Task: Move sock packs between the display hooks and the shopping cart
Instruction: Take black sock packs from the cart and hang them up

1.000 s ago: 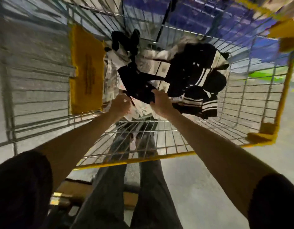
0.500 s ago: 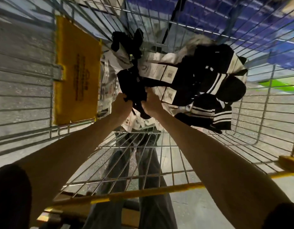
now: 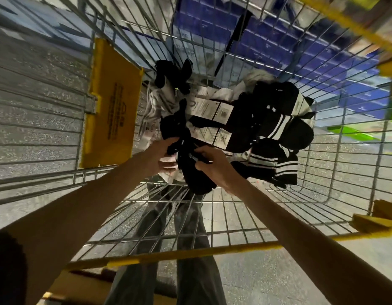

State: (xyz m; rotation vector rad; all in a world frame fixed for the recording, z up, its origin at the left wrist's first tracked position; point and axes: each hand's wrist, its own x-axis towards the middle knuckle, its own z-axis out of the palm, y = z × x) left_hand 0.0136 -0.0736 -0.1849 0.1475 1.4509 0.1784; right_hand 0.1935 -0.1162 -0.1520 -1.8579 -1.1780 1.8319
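Curled fingers of the left hand [image 3: 161,159] and right hand [image 3: 217,168] grip a black sock pack [image 3: 197,180] from either side, low inside the wire shopping cart [image 3: 212,231], touching the near edge of a pile of striped sock packs [image 3: 269,119].

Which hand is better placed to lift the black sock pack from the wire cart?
Likely right: the right hand grips the black sock pack mid-body; the left hand holds only its edge.

The cart [image 3: 190,254] is open above; sock packs [image 3: 269,119] heap its far end.
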